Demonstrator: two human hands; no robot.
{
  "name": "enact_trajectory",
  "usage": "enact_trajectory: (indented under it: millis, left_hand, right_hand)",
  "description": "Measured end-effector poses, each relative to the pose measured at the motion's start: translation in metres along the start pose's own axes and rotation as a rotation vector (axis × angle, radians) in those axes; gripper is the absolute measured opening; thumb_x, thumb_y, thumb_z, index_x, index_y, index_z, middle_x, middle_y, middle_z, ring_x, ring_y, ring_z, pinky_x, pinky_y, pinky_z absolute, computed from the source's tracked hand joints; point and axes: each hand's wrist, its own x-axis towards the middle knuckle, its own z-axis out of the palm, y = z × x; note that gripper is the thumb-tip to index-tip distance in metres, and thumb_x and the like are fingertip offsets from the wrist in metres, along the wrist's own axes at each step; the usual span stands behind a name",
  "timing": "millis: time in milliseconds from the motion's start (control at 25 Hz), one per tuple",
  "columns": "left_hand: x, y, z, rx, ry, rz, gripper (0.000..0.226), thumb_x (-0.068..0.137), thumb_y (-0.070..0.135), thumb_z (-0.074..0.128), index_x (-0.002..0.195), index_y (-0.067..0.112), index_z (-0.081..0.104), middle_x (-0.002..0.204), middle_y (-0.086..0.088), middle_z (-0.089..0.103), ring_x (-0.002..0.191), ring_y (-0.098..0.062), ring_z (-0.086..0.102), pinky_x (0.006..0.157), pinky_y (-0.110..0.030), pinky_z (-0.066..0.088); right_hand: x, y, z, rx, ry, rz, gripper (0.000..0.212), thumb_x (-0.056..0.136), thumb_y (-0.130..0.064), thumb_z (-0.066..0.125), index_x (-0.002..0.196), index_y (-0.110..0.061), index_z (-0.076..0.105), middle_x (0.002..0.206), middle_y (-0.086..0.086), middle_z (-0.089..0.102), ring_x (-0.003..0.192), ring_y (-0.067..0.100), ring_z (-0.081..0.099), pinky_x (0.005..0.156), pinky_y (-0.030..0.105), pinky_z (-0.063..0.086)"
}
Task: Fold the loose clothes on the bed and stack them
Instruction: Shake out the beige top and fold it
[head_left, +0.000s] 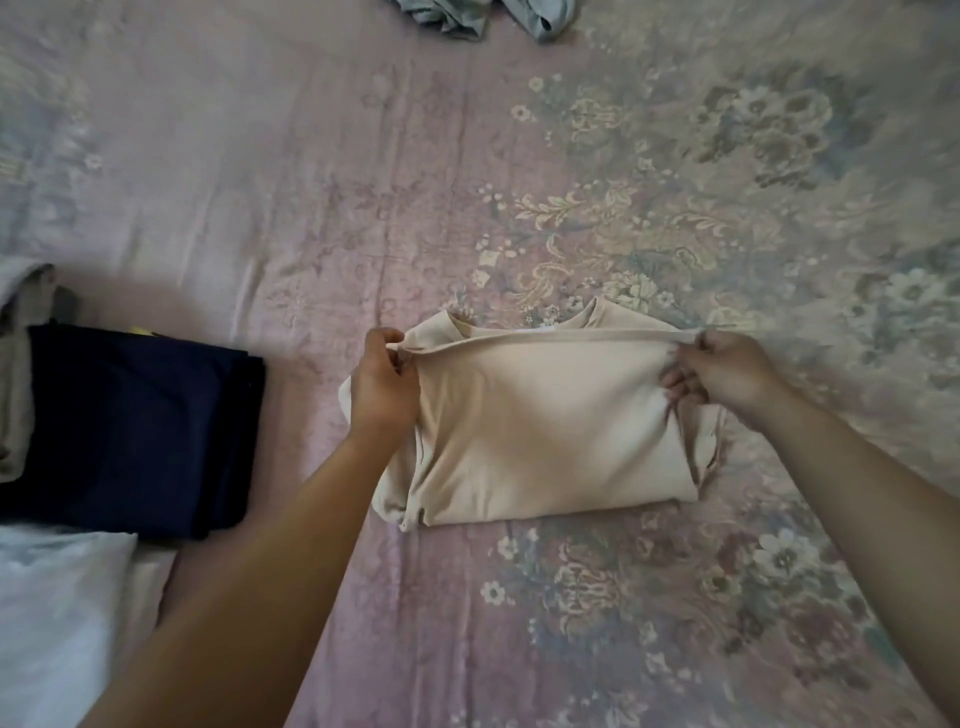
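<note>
A beige shirt (545, 421) lies partly folded on the bed in front of me, its neckline showing at the far side. My left hand (382, 382) pinches the left end of the folded-over hem. My right hand (722, 371) pinches the right end, and the hem is stretched taut between them, lifted slightly over the neckline. At the left sits a folded navy garment (135, 426) with a grey-beige folded piece (21, 332) beside it. Loose grey-green clothes (483, 18) lie crumpled at the far edge of view.
The bed is covered with a pink floral sheet (519, 156). A white pillow or cloth (57, 613) lies at the near left, below the navy garment.
</note>
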Motion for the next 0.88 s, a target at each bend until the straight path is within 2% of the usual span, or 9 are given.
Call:
enact_trajectory:
  millis: [120,200,240,360,440,560,720,800,880]
  left_hand:
    - [0.008,-0.001,0.005,0.000,0.003,-0.025,0.022,0.095,0.011,0.047,0.117,0.013,0.048,0.076,0.015,0.053,0.070,-0.001,0.051,0.055,-0.002,0.035]
    - [0.008,0.001,0.000,-0.025,0.008,0.023,0.032,0.094,0.010,0.051,0.125,0.010,0.045,0.084,0.009,0.054,0.073,-0.002,0.051,0.061,-0.001,0.037]
    - [0.007,0.001,-0.006,-0.040,0.038,0.074,0.036,0.093,0.010,0.053,0.127,0.008,0.044,0.093,0.004,0.054,0.076,-0.004,0.051,0.067,-0.003,0.040]
    - [0.011,-0.016,-0.038,0.069,0.075,0.157,0.040,0.090,0.016,0.061,0.126,0.002,0.050,0.112,-0.011,0.050,0.101,-0.019,0.053,0.089,-0.028,0.046]
    - [0.013,-0.033,-0.061,0.201,-0.123,0.028,0.039,0.085,0.023,0.069,0.112,-0.003,0.059,0.109,-0.022,0.053,0.104,-0.035,0.053,0.094,-0.045,0.044]
    - [0.004,-0.041,-0.076,0.192,-0.343,-0.021,0.023,0.078,0.021,0.077,0.090,0.006,0.064,0.091,-0.005,0.055,0.087,-0.020,0.053,0.081,-0.035,0.046]
    - [0.015,-0.031,-0.093,-0.078,-0.242,-0.161,0.025,0.081,0.027,0.074,0.088,0.008,0.060,0.081,-0.007,0.062,0.062,-0.013,0.060,0.053,-0.027,0.054]
    - [0.020,-0.034,-0.096,0.070,-0.166,-0.179,0.023,0.085,0.028,0.069,0.091,0.009,0.056,0.084,-0.005,0.060,0.065,-0.018,0.060,0.050,-0.026,0.052]
    - [0.017,-0.038,-0.087,0.403,-0.184,-0.108,0.028,0.091,0.031,0.059,0.104,0.007,0.052,0.098,-0.007,0.059,0.084,-0.027,0.061,0.067,-0.035,0.051]
  right_hand:
    - [0.029,-0.006,0.010,0.025,0.156,-0.074,0.022,0.096,-0.010,0.052,0.074,-0.009,0.051,0.054,0.012,0.059,0.030,0.012,0.053,0.035,0.018,0.042]
    - [0.035,-0.008,0.017,0.017,0.253,-0.072,0.008,0.094,-0.011,0.053,0.094,-0.003,0.055,0.063,0.012,0.064,0.041,0.018,0.057,0.052,0.034,0.051]
    - [0.032,-0.006,0.023,-0.028,0.315,-0.069,0.017,0.093,-0.013,0.053,0.108,-0.004,0.053,0.075,0.012,0.065,0.052,0.022,0.059,0.062,0.039,0.050]
    - [-0.014,0.007,0.060,-0.321,0.448,-0.355,0.035,0.089,-0.008,0.054,0.123,-0.005,0.050,0.099,0.013,0.060,0.086,0.026,0.056,0.075,0.034,0.041]
    - [-0.063,0.019,0.107,-0.521,0.364,-0.690,0.039,0.079,0.003,0.063,0.118,0.002,0.059,0.109,0.022,0.061,0.102,0.037,0.059,0.085,0.036,0.045]
    - [-0.122,0.041,0.183,-0.806,0.111,-1.031,0.053,0.074,-0.021,0.069,0.122,0.000,0.062,0.128,0.021,0.057,0.116,0.035,0.058,0.091,0.043,0.050]
    - [-0.154,0.053,0.249,-1.021,-0.008,-0.837,0.089,0.061,-0.056,0.074,0.134,-0.010,0.052,0.140,0.012,0.049,0.128,0.024,0.049,0.098,0.042,0.047]
    - [-0.152,0.051,0.265,-1.016,0.086,-0.754,0.085,0.064,-0.055,0.073,0.134,-0.011,0.053,0.138,0.015,0.051,0.127,0.028,0.050,0.098,0.045,0.047]
    - [-0.146,0.052,0.275,-1.023,0.237,-0.763,0.067,0.076,-0.043,0.069,0.134,-0.013,0.053,0.137,0.018,0.051,0.126,0.031,0.050,0.098,0.048,0.047]
